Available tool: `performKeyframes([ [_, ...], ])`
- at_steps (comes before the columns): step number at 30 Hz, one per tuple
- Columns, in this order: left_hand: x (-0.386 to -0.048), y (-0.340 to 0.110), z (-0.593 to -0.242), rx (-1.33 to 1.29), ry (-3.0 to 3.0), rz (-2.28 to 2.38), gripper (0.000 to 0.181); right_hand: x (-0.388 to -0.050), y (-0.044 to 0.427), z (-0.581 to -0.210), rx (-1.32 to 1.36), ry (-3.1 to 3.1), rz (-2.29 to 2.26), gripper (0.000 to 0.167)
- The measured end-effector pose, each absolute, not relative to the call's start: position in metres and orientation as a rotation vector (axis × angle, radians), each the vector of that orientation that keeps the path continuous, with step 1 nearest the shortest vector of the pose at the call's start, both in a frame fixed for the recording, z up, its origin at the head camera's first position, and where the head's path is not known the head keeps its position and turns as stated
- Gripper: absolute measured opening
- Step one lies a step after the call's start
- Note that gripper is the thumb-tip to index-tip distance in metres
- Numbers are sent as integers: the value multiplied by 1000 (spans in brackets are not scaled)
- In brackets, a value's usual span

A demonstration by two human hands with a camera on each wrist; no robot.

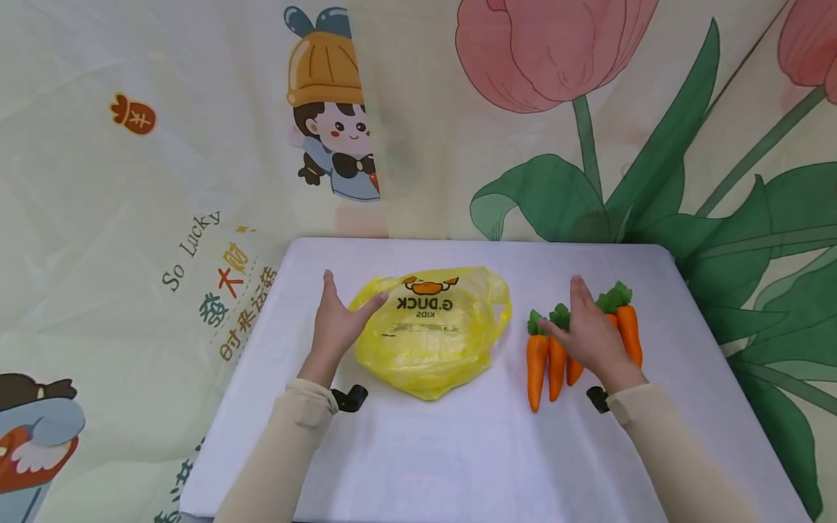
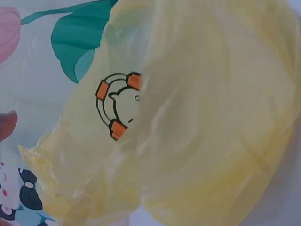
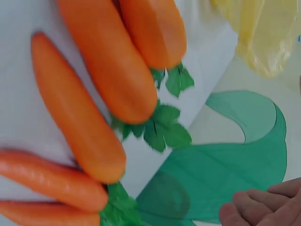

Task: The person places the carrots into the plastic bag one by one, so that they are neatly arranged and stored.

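Observation:
In the head view a yellow plastic bag (image 1: pixel 434 356), printed with a duck's bill and mirrored "G.DUCK KIDS" lettering, lies on the white table. My left hand (image 1: pixel 336 327) hovers at its left side, thumb and fingers spread and holding nothing. Several orange carrots (image 1: pixel 537 370) with green leafy tops lie in a row right of the bag. Above them is my right hand (image 1: pixel 593 338), fingers extended, partly hiding the middle ones. The bag (image 2: pixel 216 113) fills most of the left wrist view, a fingertip at its left edge. Carrots (image 3: pixel 75 108) and my right hand (image 3: pixel 265 207) appear apart in the right wrist view.
The white-covered table (image 1: pixel 425 465) ends at a back edge just beyond the bag. Behind and beside it hangs a cream cloth (image 1: pixel 418 131) printed with tulips, leaves and cartoon figures. A black wrist camera (image 1: pixel 350 399) sits on the left wrist.

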State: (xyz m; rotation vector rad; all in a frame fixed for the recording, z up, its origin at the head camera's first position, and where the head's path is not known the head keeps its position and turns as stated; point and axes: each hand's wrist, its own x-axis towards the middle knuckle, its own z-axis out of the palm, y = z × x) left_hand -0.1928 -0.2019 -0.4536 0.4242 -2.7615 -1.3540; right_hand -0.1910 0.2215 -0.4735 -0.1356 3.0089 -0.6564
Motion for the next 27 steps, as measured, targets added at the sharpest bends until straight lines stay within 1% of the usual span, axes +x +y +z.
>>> performKeyframes([
  [5, -179, -200, -459, 572, -2616, -1602, 125, -188, 211, -481, -60, 2957, -647, 114],
  [11, -171, -194, -468, 605, -2462, -1851, 118, -184, 202, -492, 12, 2912, -638, 107],
  [19, -166, -183, -481, 634, -2419, -1934, 114, -180, 193, -505, 81, 2877, -674, 91],
  [27, -167, -179, -492, 690, -2363, -1983, 103, -179, 189, -517, 84, 2857, -710, 78],
])
